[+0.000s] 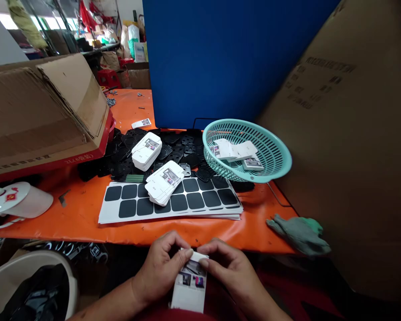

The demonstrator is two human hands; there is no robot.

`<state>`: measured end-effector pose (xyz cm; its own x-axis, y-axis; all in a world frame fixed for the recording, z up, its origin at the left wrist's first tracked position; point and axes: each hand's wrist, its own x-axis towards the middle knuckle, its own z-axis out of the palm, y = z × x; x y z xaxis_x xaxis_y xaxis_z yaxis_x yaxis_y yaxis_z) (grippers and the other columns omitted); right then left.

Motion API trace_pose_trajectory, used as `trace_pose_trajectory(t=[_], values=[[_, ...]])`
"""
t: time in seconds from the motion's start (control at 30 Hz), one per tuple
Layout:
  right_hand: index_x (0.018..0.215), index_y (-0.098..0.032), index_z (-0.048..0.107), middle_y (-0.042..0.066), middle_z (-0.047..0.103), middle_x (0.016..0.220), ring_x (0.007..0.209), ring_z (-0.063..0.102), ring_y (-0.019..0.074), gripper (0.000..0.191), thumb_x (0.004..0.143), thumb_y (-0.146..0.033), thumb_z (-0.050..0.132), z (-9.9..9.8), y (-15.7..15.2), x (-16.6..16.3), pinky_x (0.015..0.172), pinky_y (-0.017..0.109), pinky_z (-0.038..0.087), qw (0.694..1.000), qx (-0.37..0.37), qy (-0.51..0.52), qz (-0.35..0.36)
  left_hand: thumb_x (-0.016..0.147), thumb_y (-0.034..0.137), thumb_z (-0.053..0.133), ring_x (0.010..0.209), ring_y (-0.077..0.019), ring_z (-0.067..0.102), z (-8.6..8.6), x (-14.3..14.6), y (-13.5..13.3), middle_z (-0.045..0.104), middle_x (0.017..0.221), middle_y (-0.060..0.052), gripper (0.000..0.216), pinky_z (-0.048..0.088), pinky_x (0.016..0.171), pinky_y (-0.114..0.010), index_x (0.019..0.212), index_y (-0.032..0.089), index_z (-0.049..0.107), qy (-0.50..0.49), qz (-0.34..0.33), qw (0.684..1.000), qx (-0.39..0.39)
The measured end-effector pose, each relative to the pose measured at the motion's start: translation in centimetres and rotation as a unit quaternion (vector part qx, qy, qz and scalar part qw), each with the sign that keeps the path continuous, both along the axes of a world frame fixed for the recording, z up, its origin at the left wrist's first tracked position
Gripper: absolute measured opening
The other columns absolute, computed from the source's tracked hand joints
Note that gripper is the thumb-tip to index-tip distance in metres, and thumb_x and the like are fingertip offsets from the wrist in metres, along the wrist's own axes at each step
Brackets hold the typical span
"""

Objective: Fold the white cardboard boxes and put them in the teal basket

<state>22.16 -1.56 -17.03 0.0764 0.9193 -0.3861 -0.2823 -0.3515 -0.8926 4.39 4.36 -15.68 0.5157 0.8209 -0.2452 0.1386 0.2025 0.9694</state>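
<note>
From where I stand, the orange tabletop point(76, 223) is hemmed in: a cardboard carton point(16, 107) fills the left side of the frame, a bigger, printed carton point(341, 147) takes up the right, and a blue board point(214, 62) blocks the upper middle. A red stool point(109, 78) shows in the upper left, beyond the tabletop.

One lidded mug point(36, 200) sits at the left. Near the right edge lies a grey-green glove point(297, 234), drooping over the side. A pale basin point(72, 285) with dark stuff in it stands lower left.

Down at the lower middle of the frame, one white printed box point(189, 296) is in the person's hands, below the near edge. The left hand point(165, 267) pinches its upper end between thumb and fingers; the right hand point(232, 267) pinches narrowly at the other corner of that end.

Mid-frame I count two white stacks point(164, 183), one resting partly on the black-squared sheets point(195, 200), the other among black pieces point(183, 156) too jumbled to count. One turquoise basket point(277, 154) holds at least three white packs point(247, 150).
</note>
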Motion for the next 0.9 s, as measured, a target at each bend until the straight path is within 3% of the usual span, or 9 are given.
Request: trace_pose_trajectory(t=[0.17,0.3,0.47,0.53,0.6,0.73,0.83,0.9], values=[[0.069,-0.019,0.074,0.002,0.068,0.069,0.065,0.06,0.0157,0.024,0.065,-0.041,0.082,0.7,0.5,0.1,0.063,0.027,0.048,1.0,-0.014,-0.01,0.004,0.082,0.036,0.066,0.058,-0.0094,0.047,0.9,0.3,0.3,0.055,0.064,0.002,0.024,0.038,0.056,-0.022,0.076,0.016,0.054,-0.038,0.011,0.99,-0.133],[0.072,-0.02,0.079,0.003,0.063,0.067,0.065,0.059,0.0168,0.02,0.07,-0.04,0.077,0.6,0.2,0.2,0.062,0.028,0.046,0.989,0.057,-0.134,0.024,0.077,0.034,0.07,0.062,-0.0101,0.049,0.9,0.0,0.4,0.058,0.068,0.0,0.025,0.041,0.059,-0.023,0.072,0.014,0.057,-0.034,0.012,0.991,-0.13],[0.069,-0.019,0.079,0.001,0.061,0.066,0.063,0.057,0.0158,0.022,0.062,-0.039,0.082,-0.1,0.7,0.4,0.062,0.028,0.047,0.998,-0.038,-0.04,0.015,0.073,0.031,0.071,0.058,-0.0102,0.049,1.3,0.4,0.9,0.058,0.064,0.0,0.023,0.04,0.055,-0.022,0.07,0.015,0.055,0.001,0.004,0.99,-0.143],[0.069,-0.019,0.079,0.002,0.062,0.066,0.064,0.058,0.0166,0.02,0.064,-0.039,0.081,-0.2,0.7,0.5,0.062,0.028,0.047,0.998,-0.014,-0.063,0.018,0.074,0.03,0.07,0.058,-0.0102,0.049,1.3,0.4,1.0,0.058,0.064,0.001,0.022,0.04,0.055,-0.022,0.07,0.015,0.055,0.005,0.003,0.991,-0.135],[0.073,-0.021,0.079,0.004,0.065,0.07,0.066,0.061,0.0182,0.016,0.073,-0.037,0.076,-0.3,0.3,0.7,0.063,0.029,0.049,0.991,0.065,-0.112,0.042,0.076,0.03,0.07,0.062,-0.0116,0.053,1.1,0.1,0.9,0.06,0.069,-0.002,0.02,0.043,0.059,-0.023,0.07,0.014,0.059,0.001,-0.008,0.996,-0.094],[0.088,-0.024,0.078,0.007,0.069,0.079,0.072,0.066,0.0212,0.012,0.083,-0.028,0.067,-0.9,-1.3,0.7,0.065,0.031,0.053,0.961,0.212,-0.142,0.102,0.087,0.037,0.063,0.074,-0.0156,0.059,-0.1,-1.3,0.2,0.064,0.08,-0.007,0.024,0.048,0.069,-0.027,0.079,0.015,0.068,-0.044,-0.076,0.994,0.063],[0.083,-0.023,0.076,0.005,0.068,0.074,0.067,0.065,0.0199,0.008,0.081,-0.028,0.07,-1.1,-1.0,1.0,0.061,0.029,0.053,0.961,0.202,-0.166,0.088,0.094,0.041,0.052,0.088,-0.0194,0.062,-0.7,-2.1,0.8,0.066,0.096,-0.01,0.029,0.051,0.079,-0.032,0.098,0.018,0.07,-0.029,-0.129,0.977,0.169],[0.08,-0.023,0.075,0.005,0.069,0.075,0.069,0.065,0.0204,0.011,0.079,-0.034,0.073,-0.6,0.7,2.0,0.064,0.03,0.053,0.971,0.152,-0.183,0.034,0.095,0.04,0.048,0.107,-0.0238,0.058,-0.5,-2.2,2.7,0.063,0.114,-0.013,0.033,0.048,0.094,-0.039,0.118,0.02,0.062,0.054,-0.105,0.95,0.287]])
